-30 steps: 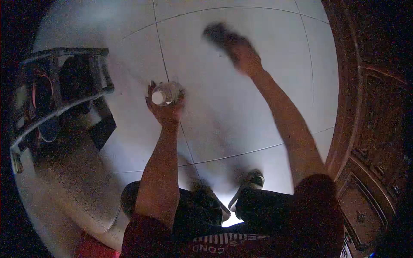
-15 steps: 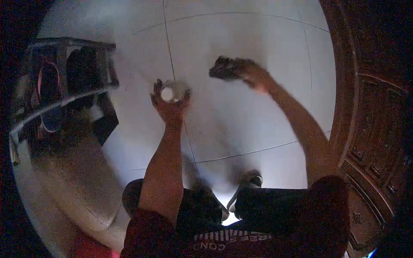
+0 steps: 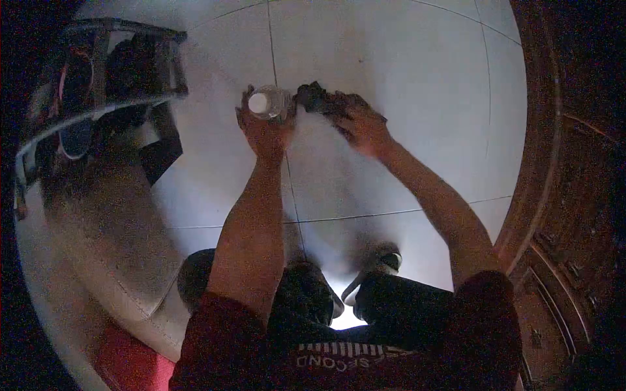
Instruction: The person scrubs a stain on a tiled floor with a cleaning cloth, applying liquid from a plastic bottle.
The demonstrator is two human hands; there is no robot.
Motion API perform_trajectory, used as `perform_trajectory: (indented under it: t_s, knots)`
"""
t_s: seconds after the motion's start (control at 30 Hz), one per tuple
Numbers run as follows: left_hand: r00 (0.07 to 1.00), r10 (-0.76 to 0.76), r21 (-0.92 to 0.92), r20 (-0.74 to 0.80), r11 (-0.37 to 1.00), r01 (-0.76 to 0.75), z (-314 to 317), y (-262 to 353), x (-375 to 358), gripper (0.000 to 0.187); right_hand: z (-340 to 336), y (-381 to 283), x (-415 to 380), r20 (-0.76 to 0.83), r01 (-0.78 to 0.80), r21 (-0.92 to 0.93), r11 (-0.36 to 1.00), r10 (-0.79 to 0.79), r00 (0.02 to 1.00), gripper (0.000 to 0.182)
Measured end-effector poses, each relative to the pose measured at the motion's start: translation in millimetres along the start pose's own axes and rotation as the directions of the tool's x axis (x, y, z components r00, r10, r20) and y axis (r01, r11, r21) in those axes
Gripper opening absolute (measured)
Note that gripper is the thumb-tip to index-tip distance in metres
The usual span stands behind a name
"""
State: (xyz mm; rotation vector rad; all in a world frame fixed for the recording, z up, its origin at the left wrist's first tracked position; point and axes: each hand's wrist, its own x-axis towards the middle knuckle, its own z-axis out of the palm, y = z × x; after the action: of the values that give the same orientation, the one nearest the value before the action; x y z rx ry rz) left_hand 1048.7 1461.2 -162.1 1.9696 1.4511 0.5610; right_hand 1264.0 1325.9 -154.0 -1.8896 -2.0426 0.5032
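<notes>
My left hand (image 3: pixel 267 135) is wrapped around a clear bottle (image 3: pixel 279 101) with a white cap, seen from above with the cap towards me. Just to its right, my right hand (image 3: pixel 366 131) grips a dark, crumpled cloth (image 3: pixel 313 98) that bunches out past the fingers. The cloth's near end comes close to the side of the bottle. Both forearms reach forward over the pale tiled floor (image 3: pixel 404 72).
On the left stands a dark rack (image 3: pixel 130 107) with shoes on it, beside a beige padded surface (image 3: pixel 111 241). Dark carved wooden furniture (image 3: pixel 574 189) lines the right side. Something red (image 3: pixel 134 352) lies at the lower left.
My right hand has moved left with the dark cloth, bringing it close to the bottle. The bottle in my left hand appears higher in view, and the whole view has shifted slightly.
</notes>
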Motion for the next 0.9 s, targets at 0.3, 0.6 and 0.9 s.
perform_trajectory:
  t_s: [0.3,0.6,0.9]
  knots:
    - [0.993,-0.035,-0.596,0.112,0.797,0.096,14.9,-49.0,20.2,0.086,28.5,-13.7,76.7,-0.474,-0.300,0.078,0.951,0.300,0.828,0.045]
    - [0.942,0.333,0.529,0.040,0.793,-0.302,-13.3,-16.8,28.5,0.074,47.2,-112.3,44.3,-0.320,-0.331,0.172,0.928,0.370,0.872,0.058]
    - [0.984,0.178,0.512,0.014,0.844,-0.160,0.4,-12.5,20.7,0.089,4.6,-5.3,115.5,-0.430,-0.373,0.094,0.923,0.375,0.821,0.057]
